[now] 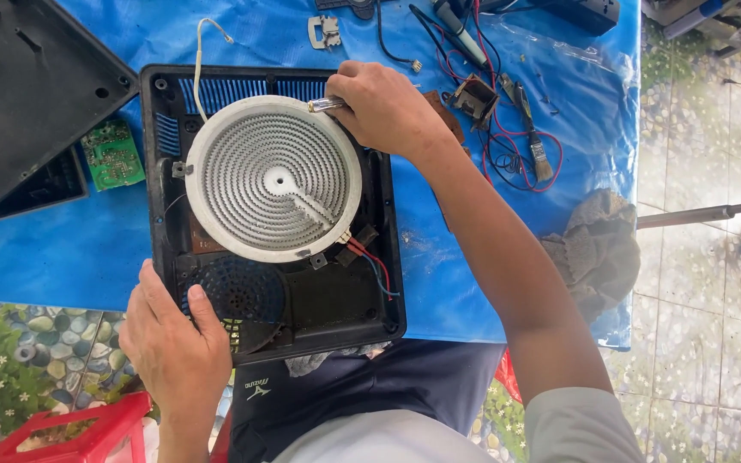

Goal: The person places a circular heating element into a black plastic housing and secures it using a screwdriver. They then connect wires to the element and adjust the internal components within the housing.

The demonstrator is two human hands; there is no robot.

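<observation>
The black housing lies near the table's front edge, on the blue cover. The round heating coil sits inside it, toward its back left. The right hand is curled at the coil's back right rim, fingers closed on a small metal tool whose tip touches the rim. The left hand grips the housing's front left corner, thumb lying on the fan grille. A green circuit board lies left of the housing; a brush and red wires lie behind the right forearm.
</observation>
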